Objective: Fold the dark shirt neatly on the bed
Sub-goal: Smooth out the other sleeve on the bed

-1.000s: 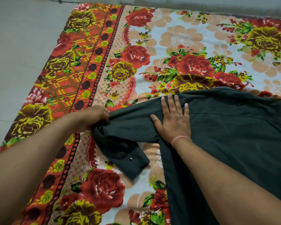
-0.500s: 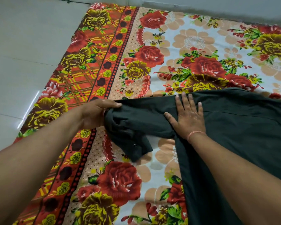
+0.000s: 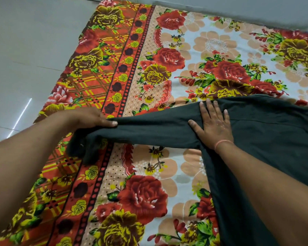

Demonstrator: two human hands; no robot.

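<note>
The dark shirt (image 3: 267, 139) lies spread on the bed's floral sheet (image 3: 149, 73), its body at the right. One sleeve (image 3: 149, 130) stretches out to the left, and its cuff end droops, blurred, at the left. My left hand (image 3: 89, 118) grips the sleeve near the cuff, thumb on top of the cloth. My right hand (image 3: 213, 125) lies flat, fingers spread, pressing on the shirt where the sleeve joins the body. A thin pink thread circles that wrist.
The bed's left edge borders a pale tiled floor (image 3: 25, 59). A light wall (image 3: 238, 8) runs along the far side of the bed. Bare sheet shows in front of the sleeve and beyond the shirt.
My left hand has pulled the bunched sleeve out leftward until it is stretched long. My right hand has stayed pressed flat on the shirt.
</note>
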